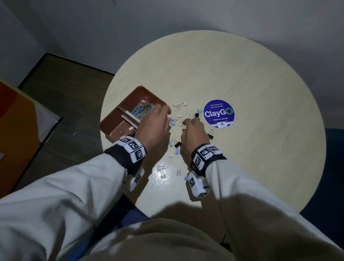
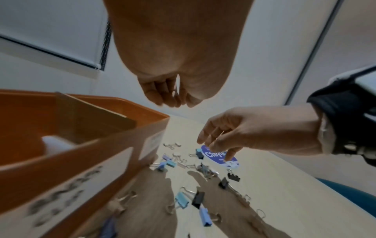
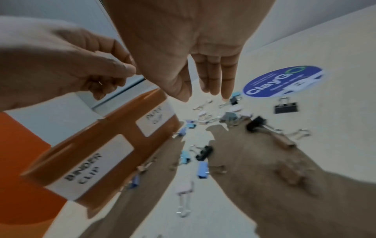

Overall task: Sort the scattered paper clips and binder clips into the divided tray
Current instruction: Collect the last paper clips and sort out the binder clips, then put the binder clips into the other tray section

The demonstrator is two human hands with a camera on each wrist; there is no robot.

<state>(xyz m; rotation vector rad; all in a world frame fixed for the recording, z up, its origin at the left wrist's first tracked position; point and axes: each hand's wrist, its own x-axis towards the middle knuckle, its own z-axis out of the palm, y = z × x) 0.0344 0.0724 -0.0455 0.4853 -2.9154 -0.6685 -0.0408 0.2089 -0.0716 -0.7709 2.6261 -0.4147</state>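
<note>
Dim room; round pale table under the head camera. Brown divided tray at 9 o'clock on the table edge, long axis running roughly 7 to 1 o'clock. Coloured paper clips heaped in the far compartment. Only a few small pieces in the near one, type not resolvable.

Binder clips scattered loose on the table between the hands and back toward the body, well short of sorted.

Right hand: fingers straight, pointing down, thumb apart, nothing held. Fingertips just above a black binder clip at its 12 o'clock, beside the purple sticker. Judged nearer hand for the next pick.

Left hand: over the tray's right wall, fingers curled toward the thumb as in a pinch. Contents unresolved, possibly a thin wire; cannot tell.

Drop target judged at 8 o'clock from the clip cluster: compartment labelled "BINDER CLIP".

Second label blurred. Clips under both wrists hidden in head view.
</note>
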